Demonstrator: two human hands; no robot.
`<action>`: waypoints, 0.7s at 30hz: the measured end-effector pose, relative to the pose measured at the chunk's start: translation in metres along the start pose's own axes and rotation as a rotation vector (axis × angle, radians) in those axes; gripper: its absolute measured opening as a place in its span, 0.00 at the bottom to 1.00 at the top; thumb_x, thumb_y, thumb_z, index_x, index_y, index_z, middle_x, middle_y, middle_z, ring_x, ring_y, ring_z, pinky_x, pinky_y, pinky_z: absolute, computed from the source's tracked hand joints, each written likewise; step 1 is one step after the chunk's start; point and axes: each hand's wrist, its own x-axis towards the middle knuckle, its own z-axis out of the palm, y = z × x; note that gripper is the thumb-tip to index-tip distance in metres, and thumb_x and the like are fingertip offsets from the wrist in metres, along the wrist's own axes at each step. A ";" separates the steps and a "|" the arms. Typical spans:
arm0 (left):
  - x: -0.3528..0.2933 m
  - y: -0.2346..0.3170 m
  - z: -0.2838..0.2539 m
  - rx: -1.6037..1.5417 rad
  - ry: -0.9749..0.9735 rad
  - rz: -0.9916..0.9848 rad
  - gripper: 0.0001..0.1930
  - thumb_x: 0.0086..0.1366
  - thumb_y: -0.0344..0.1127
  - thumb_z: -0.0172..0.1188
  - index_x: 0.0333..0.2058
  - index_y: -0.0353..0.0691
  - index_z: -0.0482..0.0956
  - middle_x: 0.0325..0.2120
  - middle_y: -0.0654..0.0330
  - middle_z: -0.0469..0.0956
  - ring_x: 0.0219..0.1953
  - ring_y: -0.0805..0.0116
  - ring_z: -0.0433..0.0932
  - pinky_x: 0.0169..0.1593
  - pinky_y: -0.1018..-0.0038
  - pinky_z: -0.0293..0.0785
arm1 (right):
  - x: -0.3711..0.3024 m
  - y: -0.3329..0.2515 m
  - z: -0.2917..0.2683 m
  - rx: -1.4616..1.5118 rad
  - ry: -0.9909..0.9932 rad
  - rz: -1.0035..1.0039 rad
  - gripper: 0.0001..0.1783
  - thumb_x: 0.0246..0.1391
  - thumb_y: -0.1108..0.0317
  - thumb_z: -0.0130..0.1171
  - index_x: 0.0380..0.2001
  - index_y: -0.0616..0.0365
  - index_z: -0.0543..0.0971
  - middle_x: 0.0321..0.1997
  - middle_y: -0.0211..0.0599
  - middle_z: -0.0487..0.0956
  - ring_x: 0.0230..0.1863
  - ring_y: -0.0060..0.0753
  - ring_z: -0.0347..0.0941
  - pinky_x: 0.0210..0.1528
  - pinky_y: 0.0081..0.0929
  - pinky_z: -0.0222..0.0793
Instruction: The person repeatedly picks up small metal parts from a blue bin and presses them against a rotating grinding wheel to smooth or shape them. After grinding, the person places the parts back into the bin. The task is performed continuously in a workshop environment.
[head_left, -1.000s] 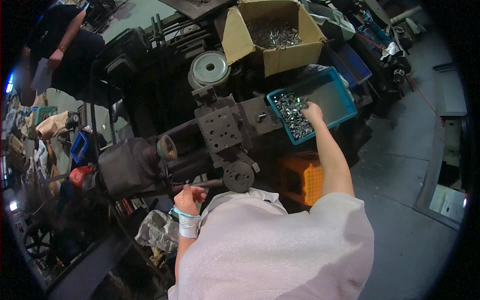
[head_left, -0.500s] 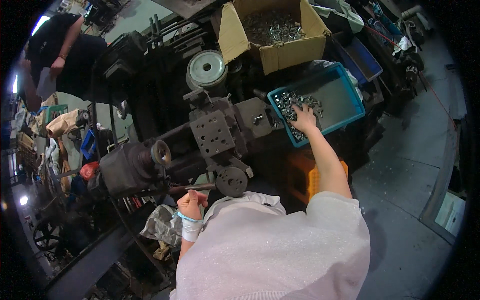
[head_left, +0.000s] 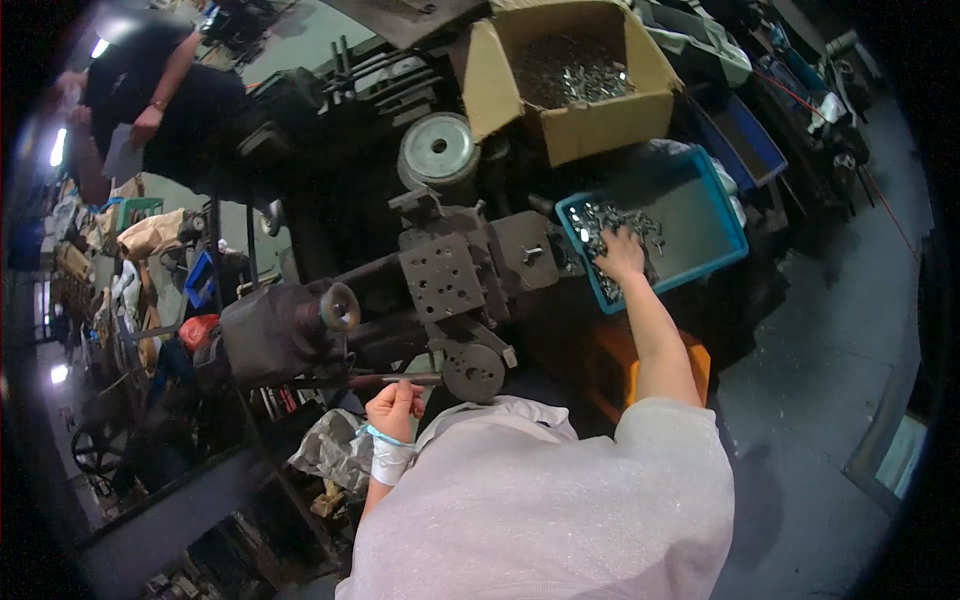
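Note:
My right hand (head_left: 622, 257) reaches into the left part of a teal plastic tray (head_left: 690, 268). Its fingers are bent and somewhat apart, touching a heap of small shiny metal parts (head_left: 596, 222). Whether a part is between the fingertips cannot be made out. My left hand (head_left: 394, 412), with a pale wrap and light-blue band at the wrist, is closed in a pinch beside a metal rod (head_left: 415, 379) near a round dark disc (head_left: 473, 372). What it pinches, if anything, is too small to name. Another small metal part (head_left: 532, 254) lies on the machine's flat plate (head_left: 520, 275).
A dark machine with a drilled block (head_left: 441, 277) stands before me. An open cardboard box (head_left: 605, 130) of metal parts sits beyond the tray, a blue bin (head_left: 740, 145) beside it. An orange crate (head_left: 703, 372) is under my right arm. A person (head_left: 165, 85) stands far left.
The whole view has shifted, so the scene sits lower and further right. My right hand stays in the heap, its fingers less spread. My left hand stays pinched near the rod.

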 end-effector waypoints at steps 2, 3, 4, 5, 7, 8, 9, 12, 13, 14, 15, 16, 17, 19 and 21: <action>0.002 -0.004 -0.004 0.039 0.002 0.026 0.14 0.60 0.35 0.50 0.21 0.30 0.73 0.11 0.60 0.69 0.14 0.76 0.66 0.18 0.80 0.62 | 0.008 0.016 0.021 0.089 0.226 -0.096 0.21 0.36 0.65 0.54 0.39 0.51 0.71 0.40 0.47 0.68 0.45 0.49 0.64 0.46 0.38 0.62; 0.002 -0.006 -0.005 -0.012 0.016 0.024 0.13 0.59 0.34 0.50 0.21 0.30 0.73 0.12 0.61 0.70 0.14 0.76 0.66 0.18 0.79 0.63 | 0.009 0.019 0.026 0.069 0.279 -0.120 0.20 0.37 0.66 0.53 0.39 0.52 0.71 0.40 0.48 0.69 0.43 0.49 0.65 0.46 0.39 0.62; -0.001 -0.006 -0.006 -0.020 0.037 -0.002 0.12 0.59 0.32 0.50 0.21 0.30 0.74 0.12 0.61 0.70 0.13 0.77 0.66 0.18 0.79 0.63 | 0.000 0.006 0.001 0.072 0.119 -0.110 0.20 0.37 0.66 0.53 0.40 0.53 0.71 0.43 0.48 0.68 0.45 0.49 0.65 0.45 0.39 0.63; 0.000 -0.004 -0.007 0.020 0.039 -0.042 0.11 0.58 0.32 0.49 0.22 0.31 0.75 0.13 0.61 0.72 0.14 0.77 0.67 0.18 0.80 0.64 | -0.003 0.003 -0.005 0.150 0.101 -0.095 0.20 0.37 0.67 0.53 0.39 0.53 0.71 0.45 0.47 0.67 0.46 0.50 0.65 0.44 0.40 0.64; 0.001 0.002 -0.008 -0.025 0.001 -0.021 0.11 0.59 0.33 0.49 0.24 0.31 0.76 0.14 0.60 0.73 0.15 0.78 0.69 0.20 0.82 0.66 | 0.004 0.017 0.024 0.237 0.169 -0.069 0.19 0.37 0.70 0.53 0.39 0.54 0.71 0.49 0.51 0.65 0.45 0.52 0.65 0.43 0.40 0.64; 0.003 0.004 -0.007 -0.002 -0.007 -0.031 0.12 0.59 0.34 0.50 0.24 0.31 0.76 0.15 0.60 0.73 0.16 0.78 0.69 0.20 0.82 0.66 | 0.011 0.024 0.035 0.252 0.146 -0.065 0.19 0.37 0.73 0.52 0.39 0.54 0.71 0.50 0.53 0.63 0.44 0.54 0.66 0.43 0.39 0.65; 0.003 -0.001 -0.007 -0.051 0.013 -0.052 0.14 0.59 0.40 0.52 0.23 0.35 0.76 0.12 0.65 0.71 0.14 0.82 0.66 0.18 0.84 0.62 | 0.009 0.023 0.032 0.295 0.208 -0.111 0.17 0.36 0.74 0.52 0.36 0.55 0.72 0.48 0.55 0.65 0.44 0.54 0.65 0.43 0.39 0.64; 0.004 -0.008 -0.010 -0.085 -0.002 -0.047 0.16 0.59 0.42 0.51 0.22 0.35 0.76 0.12 0.66 0.70 0.14 0.82 0.65 0.18 0.83 0.61 | 0.029 0.036 0.036 0.481 0.170 -0.012 0.16 0.29 0.77 0.55 0.29 0.62 0.76 0.29 0.51 0.74 0.30 0.48 0.70 0.34 0.35 0.65; 0.006 0.003 -0.006 -0.078 -0.022 -0.050 0.16 0.59 0.42 0.51 0.22 0.35 0.76 0.12 0.66 0.70 0.14 0.82 0.65 0.18 0.83 0.61 | 0.051 0.074 0.076 0.567 0.375 -0.057 0.09 0.30 0.76 0.53 0.22 0.61 0.76 0.22 0.42 0.74 0.20 0.37 0.68 0.22 0.30 0.63; 0.005 -0.005 -0.009 -0.121 -0.023 -0.053 0.16 0.59 0.42 0.51 0.21 0.36 0.75 0.12 0.66 0.70 0.14 0.82 0.64 0.18 0.83 0.61 | 0.055 0.074 0.078 0.849 0.240 0.108 0.10 0.32 0.75 0.53 0.25 0.59 0.77 0.20 0.36 0.73 0.16 0.31 0.66 0.17 0.26 0.59; 0.005 -0.006 -0.009 -0.102 -0.010 -0.052 0.16 0.59 0.42 0.51 0.21 0.36 0.75 0.12 0.66 0.70 0.14 0.82 0.64 0.18 0.83 0.61 | 0.056 0.077 0.074 1.120 0.094 0.288 0.12 0.33 0.75 0.53 0.28 0.58 0.77 0.19 0.31 0.72 0.13 0.24 0.63 0.11 0.22 0.56; 0.004 -0.007 -0.009 -0.083 -0.002 -0.054 0.16 0.59 0.42 0.51 0.21 0.36 0.75 0.12 0.66 0.70 0.14 0.81 0.64 0.18 0.83 0.61 | 0.051 0.076 0.066 1.359 0.101 0.376 0.14 0.35 0.75 0.53 0.31 0.57 0.76 0.18 0.28 0.70 0.11 0.21 0.60 0.09 0.18 0.51; 0.005 -0.008 -0.010 -0.063 0.005 -0.056 0.16 0.59 0.42 0.51 0.21 0.36 0.75 0.12 0.66 0.70 0.14 0.81 0.64 0.18 0.83 0.61 | 0.047 0.074 0.059 1.599 0.106 0.466 0.16 0.37 0.75 0.53 0.35 0.56 0.75 0.17 0.25 0.68 0.09 0.17 0.56 0.07 0.14 0.47; 0.007 -0.006 -0.008 -0.064 -0.008 -0.065 0.16 0.59 0.41 0.51 0.22 0.35 0.75 0.12 0.65 0.70 0.14 0.80 0.65 0.18 0.83 0.61 | 0.047 0.099 0.072 2.033 0.057 0.380 0.13 0.42 0.71 0.54 0.35 0.54 0.73 0.18 0.27 0.69 0.11 0.17 0.56 0.07 0.13 0.47; 0.012 -0.001 -0.005 -0.060 -0.025 -0.069 0.15 0.60 0.41 0.50 0.23 0.34 0.76 0.12 0.63 0.71 0.14 0.79 0.66 0.18 0.83 0.62 | 0.055 0.124 0.083 2.454 -0.092 0.302 0.10 0.45 0.69 0.53 0.34 0.55 0.72 0.24 0.29 0.72 0.15 0.17 0.60 0.07 0.13 0.49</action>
